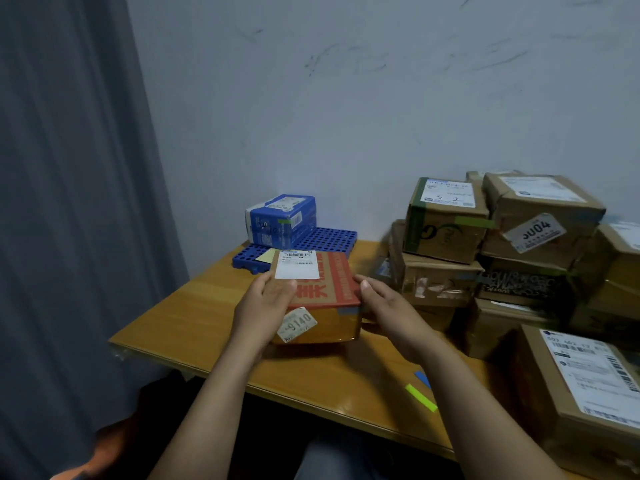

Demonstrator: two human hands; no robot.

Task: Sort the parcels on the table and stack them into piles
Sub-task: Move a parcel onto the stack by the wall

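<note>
**Bare forearms reach to one red-topped parcel**

Bare forearms come up from the bottom edge and meet at the middle of the table (194, 317). Between them sits the red-topped parcel (327, 289), a brown carton with a white label (298, 265) on its lid and a sticker reading 9140 (297, 323) on its near face. The left hand (263, 306) grips the carton's left side, thumb laid on the lid just beside the label, fingers curled round the corner. The right hand (388, 306) holds the right side — thumb tip on the lid's edge, the other fingers hidden behind the carton. Whether the carton rests on the wood or hangs just above it, I cannot tell.

Just behind it lies a blue perforated tray (329, 239) with a blue box (282, 220) standing on its far left part and a yellow note (266, 255) at its near edge. To the right, cardboard parcels are heaped against the wall (346, 98): a green-taped carton (443, 223) on top, a carton tagged 5004 (540, 209) beside it, others beneath. Nearest on the right lies a large labelled carton (575, 382). A yellow-green tape strip (420, 397) and a blue strip (423, 378) lie on the wood near the right forearm — both apart from the held carton. A grey curtain (69, 202) hangs at the left.
</note>
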